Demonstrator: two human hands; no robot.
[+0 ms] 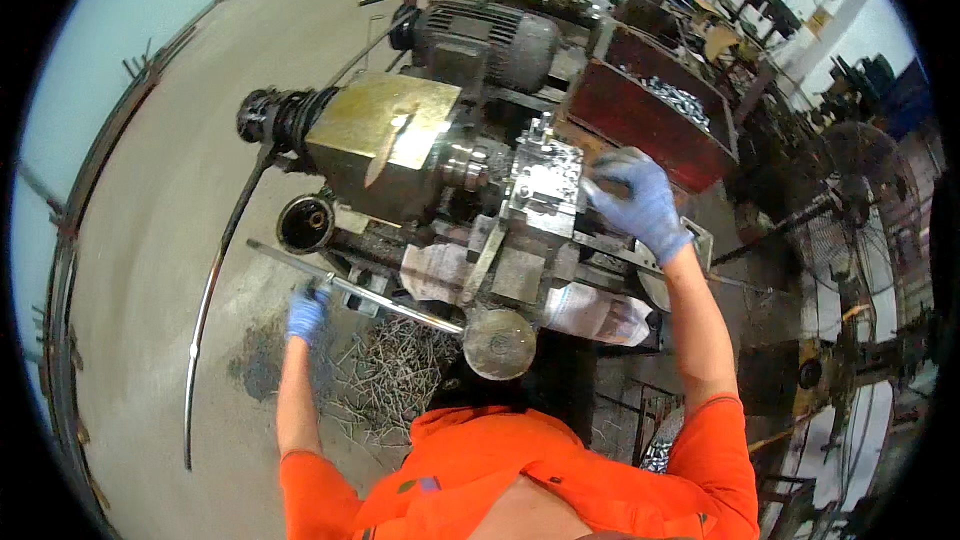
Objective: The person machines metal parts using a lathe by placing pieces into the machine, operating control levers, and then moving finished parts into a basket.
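Note:
My left hand [308,312], in a blue glove with darkened fingertips, is curled at a long metal lever [395,307]. The lever slopes down to a round metal hub [499,344] close to my body. My right hand [642,202], also gloved, is beside the right edge of a shiny metal tool block [546,183]. Its thumb and forefinger come together there; anything small between them is too unclear to name. Left of the block is the machine's spindle nose [466,166], projecting from a boxy headstock [375,185].
A flat tool lies on the headstock's yellowish cover [425,105]. Behind are an electric motor [485,40] and a red bin [645,125] of small metal parts. Thin metal rods [395,375] are heaped on the floor. A long bar [207,300] slants down at left; a fan [850,190] stands right.

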